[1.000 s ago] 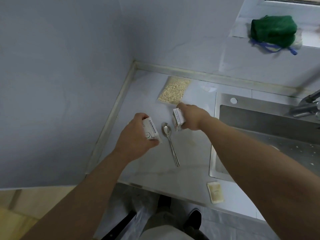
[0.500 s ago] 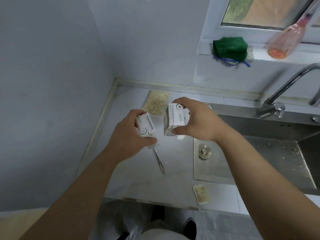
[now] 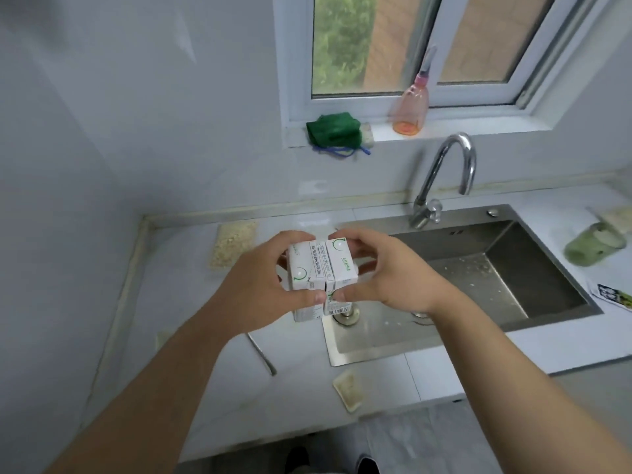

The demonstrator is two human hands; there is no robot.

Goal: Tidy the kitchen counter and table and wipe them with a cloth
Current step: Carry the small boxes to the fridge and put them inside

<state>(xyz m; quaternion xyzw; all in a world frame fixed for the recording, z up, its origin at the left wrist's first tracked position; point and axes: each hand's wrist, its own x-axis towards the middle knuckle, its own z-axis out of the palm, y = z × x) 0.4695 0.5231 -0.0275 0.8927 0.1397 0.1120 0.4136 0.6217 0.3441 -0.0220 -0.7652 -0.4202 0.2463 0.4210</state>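
Two small white cartons with green print are pressed side by side in the air above the counter. My left hand (image 3: 254, 289) grips the left carton (image 3: 302, 268) and my right hand (image 3: 386, 268) grips the right carton (image 3: 340, 263). Both thumbs meet under the cartons. A green cloth (image 3: 333, 129) lies bunched on the window sill at the back. The white counter (image 3: 191, 336) runs below my hands.
A spoon (image 3: 262, 354) lies on the counter, partly hidden by my left hand. A bag of grains (image 3: 232, 242) sits near the back wall. A small sachet (image 3: 348, 390) lies near the front edge. The steel sink (image 3: 506, 268) with tap (image 3: 444, 176) is right; a pink bottle (image 3: 410, 107) stands on the sill.
Both hands lifted the cartons from the counter and brought them together until they touch. The view tilted up, showing the window, tap and sill.
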